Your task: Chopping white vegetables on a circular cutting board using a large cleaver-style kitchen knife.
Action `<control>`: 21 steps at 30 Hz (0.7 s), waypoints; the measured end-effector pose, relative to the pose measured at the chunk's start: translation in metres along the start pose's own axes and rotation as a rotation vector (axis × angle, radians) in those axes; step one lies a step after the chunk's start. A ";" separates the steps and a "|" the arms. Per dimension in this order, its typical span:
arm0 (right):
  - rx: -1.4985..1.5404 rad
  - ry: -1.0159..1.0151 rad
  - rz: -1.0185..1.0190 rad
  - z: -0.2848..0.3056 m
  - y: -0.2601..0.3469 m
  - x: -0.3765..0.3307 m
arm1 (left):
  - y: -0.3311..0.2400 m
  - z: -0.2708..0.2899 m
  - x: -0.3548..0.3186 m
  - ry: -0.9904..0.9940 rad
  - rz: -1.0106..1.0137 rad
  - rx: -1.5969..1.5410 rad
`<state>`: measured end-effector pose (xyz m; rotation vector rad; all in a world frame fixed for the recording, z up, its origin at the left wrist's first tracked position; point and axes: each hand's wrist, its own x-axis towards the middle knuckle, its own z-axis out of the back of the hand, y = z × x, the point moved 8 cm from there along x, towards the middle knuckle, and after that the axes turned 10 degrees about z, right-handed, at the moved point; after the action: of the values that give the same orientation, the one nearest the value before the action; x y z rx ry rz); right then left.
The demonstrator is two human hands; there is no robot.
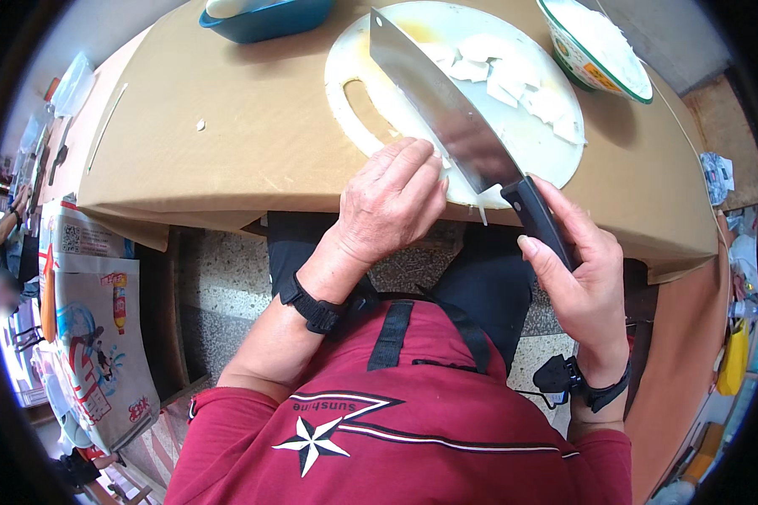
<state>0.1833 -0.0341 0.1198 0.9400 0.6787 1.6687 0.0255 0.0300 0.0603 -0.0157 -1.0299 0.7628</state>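
My right hand (577, 261) grips the black handle of a kitchen cleaver (446, 105). Its broad blade slants up and left across a round white cutting board (351, 50) with a slot handle. Curled fingers bring my left hand (400, 198) to the board's near edge, left of the blade. A small white bit (444, 160) shows by those fingertips; whatever they pinch is hidden. Thin white slices (505, 80) of some food lie on the board's far right part. Near the blade's heel, a narrow white strip (483, 210) hangs over the board's edge.
Beyond the board to the right stands a patterned bowl (589, 63) heaped with white food. A blue container (265, 21) sits at the far edge. The table has a brown cover (227, 126) bearing a small white scrap (200, 125). Another person's arm (8, 220) shows at far left.
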 end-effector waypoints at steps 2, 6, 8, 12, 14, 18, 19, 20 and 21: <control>-0.005 0.012 -0.019 -0.001 -0.002 0.000 | 0.000 0.000 0.000 -0.004 0.002 -0.001; 0.001 0.023 -0.097 -0.005 -0.017 0.007 | 0.000 -0.001 -0.001 0.002 -0.003 0.016; -0.021 -0.011 -0.061 -0.003 -0.022 0.010 | -0.001 -0.001 0.000 0.002 -0.010 0.027; 0.010 -0.068 -0.068 0.005 -0.031 0.011 | -0.002 0.000 0.002 -0.004 -0.003 0.004; 0.020 -0.094 -0.069 0.008 -0.034 0.007 | -0.002 0.001 0.001 -0.010 -0.001 0.004; 0.002 -0.063 -0.095 0.009 -0.024 -0.001 | 0.000 0.000 0.000 -0.012 -0.009 0.004; 0.001 -0.042 -0.078 0.008 -0.020 -0.003 | -0.001 0.000 -0.001 -0.012 -0.018 0.014; 0.000 -0.021 -0.060 0.006 -0.017 -0.004 | 0.000 0.000 -0.001 -0.011 -0.019 0.014; 0.000 -0.021 -0.061 0.006 -0.015 -0.006 | 0.000 0.000 -0.001 -0.012 -0.015 0.008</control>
<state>0.1968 -0.0355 0.1099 0.9269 0.6864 1.6035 0.0251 0.0293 0.0594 0.0033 -1.0369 0.7546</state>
